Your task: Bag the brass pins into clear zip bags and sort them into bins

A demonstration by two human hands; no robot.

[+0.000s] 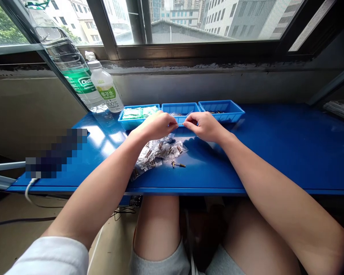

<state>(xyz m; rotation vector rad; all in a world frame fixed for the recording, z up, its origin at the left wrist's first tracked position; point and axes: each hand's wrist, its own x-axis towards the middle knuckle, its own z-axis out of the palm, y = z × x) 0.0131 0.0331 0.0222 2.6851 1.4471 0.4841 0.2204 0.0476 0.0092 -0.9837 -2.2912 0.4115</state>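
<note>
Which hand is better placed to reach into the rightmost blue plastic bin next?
Probably the right hand: it is in front of the left end of the rightmost blue plastic bin, while the left hand is farther left. Both, though, appear to pinch a thin, pale, rod-like piece.

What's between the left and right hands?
Head view: a slender piece bridges the gap from left hand to right hand; too small to identify.

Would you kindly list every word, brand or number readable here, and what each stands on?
"Cest", the rest cut off: green label of the large bottle; the line beneath seems to start "Purified", then blurs.
"椰子水": small bottle.
"100%": same small bottle, lower down.
Too small or blurred: other print on both bottles, and marks on the green-and-white packets.
</note>
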